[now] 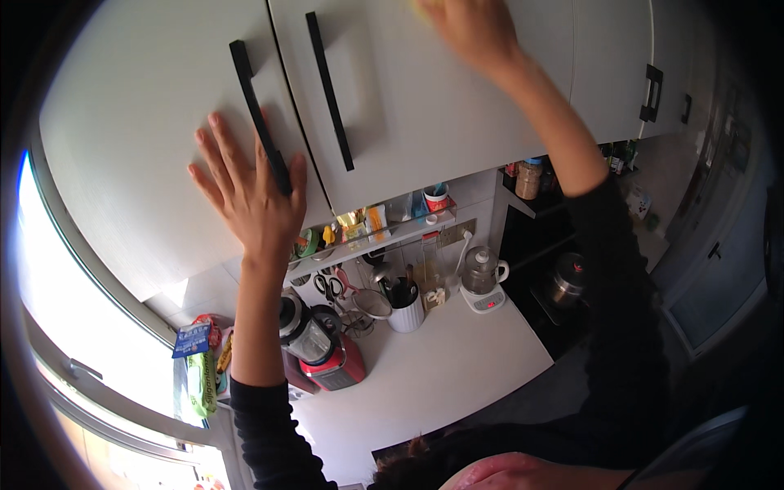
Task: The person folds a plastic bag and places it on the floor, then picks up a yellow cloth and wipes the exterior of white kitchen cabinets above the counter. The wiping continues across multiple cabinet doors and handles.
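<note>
My left hand (260,202) lies against the left pale cabinet door (141,122) with its fingers spread. Its fingers straddle the lower part of a black bar handle (254,104), passing behind the bar, with the thumb to its right. At the top edge of the view, my right hand (471,27) is against the neighbouring cabinet door (416,116). A sliver of a yellow item (422,7) shows by its fingers; most of it and the fingertips are cut off. A second black bar handle (331,92) stands between my hands.
Below, the white countertop (422,380) carries a red-based blender (334,364), a white utensil holder (405,312) and a glass kettle (484,275). A narrow shelf (392,231) holds small packets. A pot (565,282) stands right; a window (92,294) is left.
</note>
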Demonstrator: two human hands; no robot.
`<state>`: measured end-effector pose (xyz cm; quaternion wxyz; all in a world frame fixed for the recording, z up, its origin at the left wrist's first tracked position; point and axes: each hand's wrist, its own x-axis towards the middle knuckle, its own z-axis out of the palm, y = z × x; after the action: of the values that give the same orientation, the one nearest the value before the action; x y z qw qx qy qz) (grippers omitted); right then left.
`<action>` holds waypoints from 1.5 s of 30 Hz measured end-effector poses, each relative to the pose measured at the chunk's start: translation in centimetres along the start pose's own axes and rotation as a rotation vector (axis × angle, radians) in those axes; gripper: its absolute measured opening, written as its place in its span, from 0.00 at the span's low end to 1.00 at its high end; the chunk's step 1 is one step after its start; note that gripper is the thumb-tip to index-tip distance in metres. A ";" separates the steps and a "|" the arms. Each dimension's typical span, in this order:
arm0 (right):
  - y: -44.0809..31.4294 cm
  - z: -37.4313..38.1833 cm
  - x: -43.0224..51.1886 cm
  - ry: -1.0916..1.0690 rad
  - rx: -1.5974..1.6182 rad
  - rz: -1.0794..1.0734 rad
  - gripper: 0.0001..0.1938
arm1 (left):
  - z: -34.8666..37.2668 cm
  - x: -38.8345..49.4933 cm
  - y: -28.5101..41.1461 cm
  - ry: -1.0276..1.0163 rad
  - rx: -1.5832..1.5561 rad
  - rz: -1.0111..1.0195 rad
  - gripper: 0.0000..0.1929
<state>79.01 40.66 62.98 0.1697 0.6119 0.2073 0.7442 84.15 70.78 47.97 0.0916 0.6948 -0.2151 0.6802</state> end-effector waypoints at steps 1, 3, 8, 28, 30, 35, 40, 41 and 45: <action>2.8 -1.4 3.0 0.072 -0.161 0.044 0.23 | 0.4 0.7 1.6 0.016 -0.060 -0.006 0.32; 4.2 -0.2 4.8 0.084 -0.154 0.145 0.24 | 0.2 0.7 2.0 0.016 -0.081 -0.018 0.30; -1.8 0.2 0.0 0.049 0.055 0.169 0.28 | 0.1 0.4 1.5 0.026 -0.045 -0.007 0.31; 5.9 -3.5 -0.7 0.020 0.012 0.149 0.26 | 0.2 -1.4 0.5 -0.004 -0.047 0.087 0.34; 3.7 -2.7 -2.2 0.077 0.059 0.149 0.26 | 0.1 -1.9 0.3 0.002 -0.025 0.088 0.33; -1.8 -3.0 -6.1 0.021 0.099 0.101 0.29 | -0.2 -2.0 -0.1 0.018 0.002 0.084 0.33; -7.2 -5.5 -11.5 -0.175 0.190 0.053 0.28 | 0.3 -1.8 0.1 0.018 -0.037 0.091 0.33; -7.6 -5.9 -12.9 -0.207 0.212 0.006 0.28 | 0.3 -1.7 0.2 0.017 -0.050 0.094 0.33; -4.2 -6.0 -12.7 -0.271 0.077 -0.366 0.27 | -0.3 -1.6 0.2 -0.043 -0.029 0.127 0.34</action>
<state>75.63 37.19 49.12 0.3049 0.6645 0.3182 0.6035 83.81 71.03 46.38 0.0539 0.6927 -0.2706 0.6664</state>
